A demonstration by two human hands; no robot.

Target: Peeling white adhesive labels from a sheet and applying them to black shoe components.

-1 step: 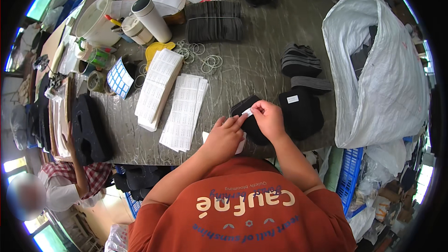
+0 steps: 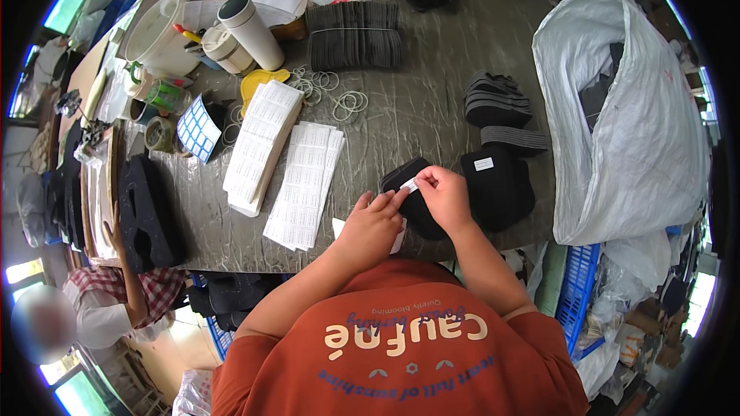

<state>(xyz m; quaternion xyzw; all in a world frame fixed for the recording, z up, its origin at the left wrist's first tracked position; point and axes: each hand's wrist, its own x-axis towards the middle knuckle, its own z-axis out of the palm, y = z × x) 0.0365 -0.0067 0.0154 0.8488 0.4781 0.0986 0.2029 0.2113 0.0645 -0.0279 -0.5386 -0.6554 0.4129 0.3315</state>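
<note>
My right hand (image 2: 445, 196) pinches a small white label (image 2: 409, 185) just above a black fabric piece (image 2: 416, 212) lying at the near edge of the grey table (image 2: 432, 108). My left hand (image 2: 371, 227) meets it from the left, fingertips touching the label and the black piece. A small white sheet (image 2: 338, 225) sticks out from under that hand. Right of my hands stands a pile of black pieces (image 2: 501, 189), the top one bearing a white label. Two stacks of white label sheets (image 2: 304, 185) (image 2: 260, 142) lie to the left.
A large white sack (image 2: 640, 131) fills the right side. Further black piles (image 2: 497, 100), a banded black bundle (image 2: 354, 35), loose rubber bands (image 2: 339, 96), white tubs (image 2: 250, 31) and a bucket (image 2: 154, 31) sit farther back. Another person (image 2: 123, 293) works at lower left. A blue crate (image 2: 578, 293) stands by my right.
</note>
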